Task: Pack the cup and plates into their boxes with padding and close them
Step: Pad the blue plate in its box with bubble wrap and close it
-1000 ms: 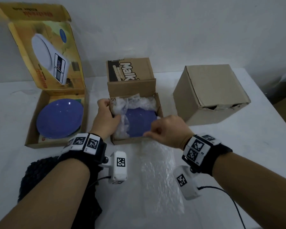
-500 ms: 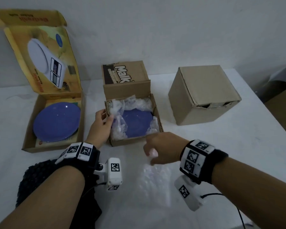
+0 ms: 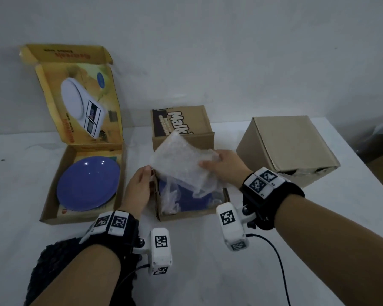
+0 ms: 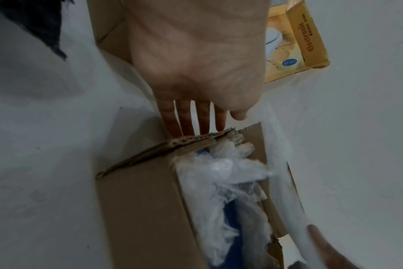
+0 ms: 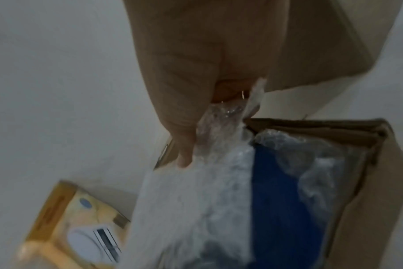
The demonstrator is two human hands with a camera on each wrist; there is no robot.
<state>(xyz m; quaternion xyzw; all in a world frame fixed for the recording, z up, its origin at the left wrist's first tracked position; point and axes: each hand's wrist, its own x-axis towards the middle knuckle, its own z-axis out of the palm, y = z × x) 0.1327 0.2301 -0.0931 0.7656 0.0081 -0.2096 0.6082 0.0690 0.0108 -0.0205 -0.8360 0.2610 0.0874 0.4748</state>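
Note:
A small brown box (image 3: 186,216) stands open at the table's middle, with a blue plate (image 3: 190,202) lying in crumpled bubble wrap (image 4: 230,172) inside it. Above that box my right hand (image 3: 208,164) pinches a flat bubble wrap sheet (image 3: 179,164) by its right edge, thumb on top (image 5: 184,154). My left hand (image 3: 147,174) rests with straight fingers (image 4: 186,123) against the outside of the box's left wall (image 4: 138,209). A larger blue plate (image 3: 87,186) lies bare in the open yellow scale box (image 3: 51,204) at the left.
A closed brown carton (image 3: 290,146) stands at the right, close to the table's right edge. The yellow box's lid (image 3: 80,102) stands upright against the wall. A black knitted thing (image 3: 51,266) lies at the near left. A cable (image 3: 276,255) trails from my right wrist.
My right hand took the bubble wrap sheet off the table in front of the box and lifted it over the middle box. My left hand stayed at the box's left wall.

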